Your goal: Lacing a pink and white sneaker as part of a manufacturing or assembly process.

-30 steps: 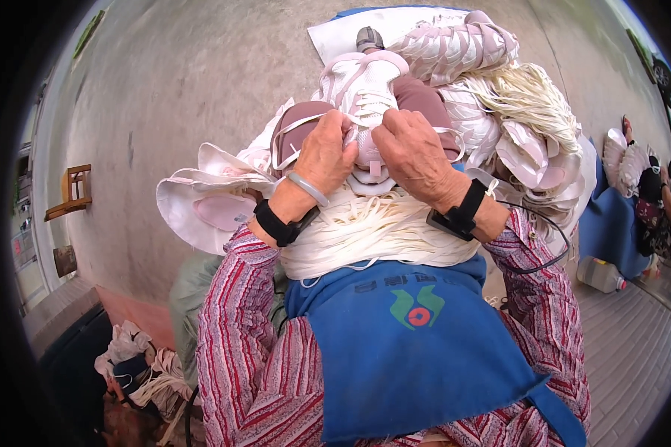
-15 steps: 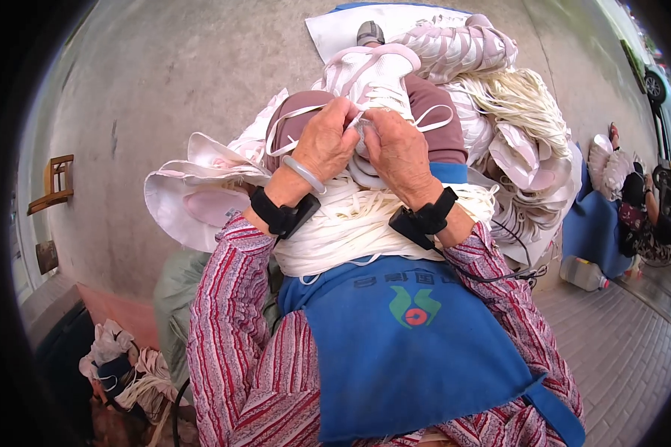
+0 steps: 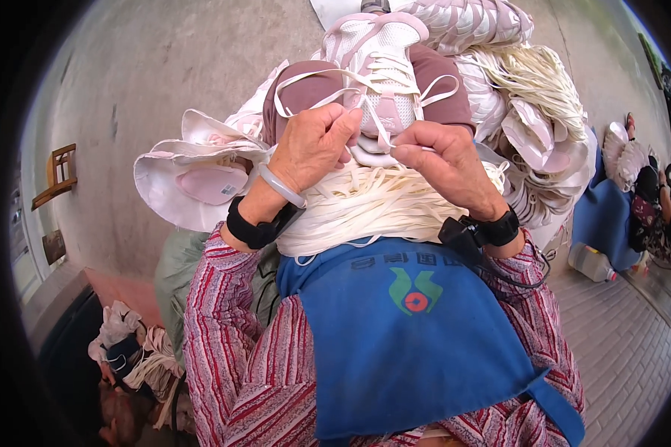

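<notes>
A white and pink shoe upper (image 3: 391, 104) rests between my knees, its toe toward me and white lacing threaded across its front. Over its near end, my left hand (image 3: 313, 145) is closed in a pinch on a white shoelace (image 3: 381, 128). My right hand (image 3: 451, 160) pinches the lace too, lower and to the right, with a short stretch running between both hands. Loose lace loops stand out on either side of the upper. A thick bundle of cream shoelaces (image 3: 350, 212) lies across my lap, just below the hands.
Stacked shoe uppers lie at the left (image 3: 194, 182) and the right (image 3: 544, 149), with more cream laces (image 3: 533, 78) over the right pile. A plastic bottle (image 3: 590, 262) lies on the paving. Another person (image 3: 660, 208) sits at the far right. A wooden stool (image 3: 58, 175) stands left.
My hands have drawn apart, the right one moving right and toward me, baring the lace between them. The view has shifted slightly, so the shoe upper sits higher in it.
</notes>
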`<state>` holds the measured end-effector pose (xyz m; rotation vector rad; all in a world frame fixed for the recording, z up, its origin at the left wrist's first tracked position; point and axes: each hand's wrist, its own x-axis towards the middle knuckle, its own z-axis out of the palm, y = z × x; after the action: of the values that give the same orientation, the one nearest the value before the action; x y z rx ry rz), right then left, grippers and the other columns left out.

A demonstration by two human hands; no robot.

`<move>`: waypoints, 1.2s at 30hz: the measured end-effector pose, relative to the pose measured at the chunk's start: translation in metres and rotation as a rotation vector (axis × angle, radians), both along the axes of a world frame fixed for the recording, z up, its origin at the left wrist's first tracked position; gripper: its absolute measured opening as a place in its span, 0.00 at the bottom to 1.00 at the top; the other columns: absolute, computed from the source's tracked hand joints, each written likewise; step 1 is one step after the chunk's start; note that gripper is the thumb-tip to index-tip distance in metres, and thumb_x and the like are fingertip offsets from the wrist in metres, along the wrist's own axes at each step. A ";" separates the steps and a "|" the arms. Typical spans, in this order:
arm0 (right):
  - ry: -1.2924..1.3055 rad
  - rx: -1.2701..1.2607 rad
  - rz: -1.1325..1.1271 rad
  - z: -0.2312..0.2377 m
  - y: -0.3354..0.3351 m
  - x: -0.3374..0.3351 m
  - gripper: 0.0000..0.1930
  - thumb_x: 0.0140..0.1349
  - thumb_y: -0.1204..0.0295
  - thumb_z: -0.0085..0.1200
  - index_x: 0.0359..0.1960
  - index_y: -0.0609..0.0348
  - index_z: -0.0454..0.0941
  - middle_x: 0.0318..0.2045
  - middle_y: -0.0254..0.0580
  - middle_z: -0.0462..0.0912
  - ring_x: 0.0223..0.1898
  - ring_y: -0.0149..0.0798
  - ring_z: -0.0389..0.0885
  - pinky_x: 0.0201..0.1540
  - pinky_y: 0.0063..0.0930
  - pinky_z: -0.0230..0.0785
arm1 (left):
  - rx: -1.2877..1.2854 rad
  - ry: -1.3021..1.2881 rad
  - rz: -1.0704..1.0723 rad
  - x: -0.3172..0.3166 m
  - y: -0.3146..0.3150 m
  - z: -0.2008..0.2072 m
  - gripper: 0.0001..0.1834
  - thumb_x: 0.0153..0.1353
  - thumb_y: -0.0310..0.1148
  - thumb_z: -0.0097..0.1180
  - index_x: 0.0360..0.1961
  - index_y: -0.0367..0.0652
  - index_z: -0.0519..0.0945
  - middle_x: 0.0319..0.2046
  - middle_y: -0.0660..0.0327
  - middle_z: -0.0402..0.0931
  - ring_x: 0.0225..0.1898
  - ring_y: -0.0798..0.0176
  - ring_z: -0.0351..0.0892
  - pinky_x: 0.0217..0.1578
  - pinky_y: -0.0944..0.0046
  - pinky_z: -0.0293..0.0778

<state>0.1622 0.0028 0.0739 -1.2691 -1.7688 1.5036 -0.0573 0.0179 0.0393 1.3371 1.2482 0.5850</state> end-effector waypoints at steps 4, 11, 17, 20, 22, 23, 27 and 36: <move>0.323 -0.264 0.459 0.026 -0.027 0.007 0.07 0.62 0.72 0.53 0.32 0.63 0.77 0.24 0.38 0.78 0.26 0.30 0.75 0.32 0.25 0.68 | -0.427 -0.192 -0.064 0.013 0.004 0.007 0.27 0.70 0.52 0.40 0.35 0.36 0.78 0.27 0.59 0.77 0.21 0.70 0.75 0.22 0.73 0.73; 0.314 -0.359 0.434 0.021 -0.031 0.039 0.10 0.64 0.67 0.55 0.34 0.61 0.80 0.26 0.32 0.81 0.28 0.26 0.76 0.33 0.23 0.69 | -0.374 -0.077 -0.587 0.048 -0.023 0.022 0.23 0.69 0.43 0.39 0.31 0.35 0.79 0.21 0.55 0.78 0.20 0.58 0.78 0.25 0.63 0.75; 0.170 -0.644 -0.129 -0.016 -0.029 0.049 0.15 0.67 0.64 0.50 0.34 0.65 0.80 0.27 0.31 0.80 0.31 0.23 0.74 0.35 0.19 0.67 | -0.215 0.059 -0.701 0.057 -0.051 0.014 0.25 0.72 0.46 0.39 0.31 0.37 0.79 0.23 0.60 0.78 0.24 0.66 0.77 0.29 0.69 0.73; 0.257 -0.402 -0.237 -0.025 -0.028 0.040 0.17 0.66 0.61 0.50 0.37 0.66 0.79 0.29 0.32 0.80 0.32 0.23 0.73 0.37 0.20 0.67 | -0.220 -0.037 -0.475 0.053 -0.048 0.010 0.22 0.71 0.44 0.42 0.32 0.37 0.79 0.22 0.60 0.77 0.26 0.69 0.76 0.31 0.70 0.72; 0.161 -0.292 -0.308 -0.031 -0.027 0.039 0.16 0.66 0.62 0.51 0.38 0.67 0.78 0.30 0.33 0.80 0.33 0.24 0.73 0.37 0.20 0.67 | -0.148 0.165 -0.441 0.042 -0.043 0.010 0.20 0.70 0.43 0.45 0.33 0.36 0.79 0.23 0.61 0.76 0.27 0.70 0.74 0.31 0.71 0.71; 0.058 -0.181 -0.369 -0.035 -0.026 0.039 0.16 0.66 0.63 0.51 0.40 0.67 0.77 0.30 0.34 0.80 0.33 0.24 0.73 0.37 0.21 0.67 | -0.070 0.362 -0.395 0.036 -0.041 0.011 0.17 0.69 0.41 0.48 0.34 0.36 0.79 0.23 0.62 0.76 0.27 0.72 0.73 0.32 0.72 0.70; 0.143 -0.132 -0.308 -0.043 -0.024 0.031 0.16 0.64 0.63 0.52 0.43 0.67 0.76 0.31 0.37 0.81 0.32 0.26 0.74 0.35 0.22 0.67 | -0.104 0.171 -0.143 0.020 -0.031 0.022 0.14 0.64 0.38 0.55 0.34 0.35 0.78 0.25 0.60 0.77 0.27 0.67 0.73 0.32 0.67 0.70; -0.045 0.175 -0.231 -0.035 -0.012 -0.013 0.15 0.62 0.68 0.53 0.45 0.65 0.72 0.27 0.61 0.79 0.30 0.60 0.79 0.32 0.44 0.71 | -0.290 -0.054 0.019 0.012 0.000 0.016 0.13 0.68 0.36 0.51 0.45 0.36 0.73 0.27 0.65 0.73 0.22 0.75 0.73 0.23 0.75 0.72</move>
<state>0.1495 -0.0093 0.0388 -1.3730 -1.6752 1.1760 -0.0457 0.0181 0.0554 1.0623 1.2501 0.4312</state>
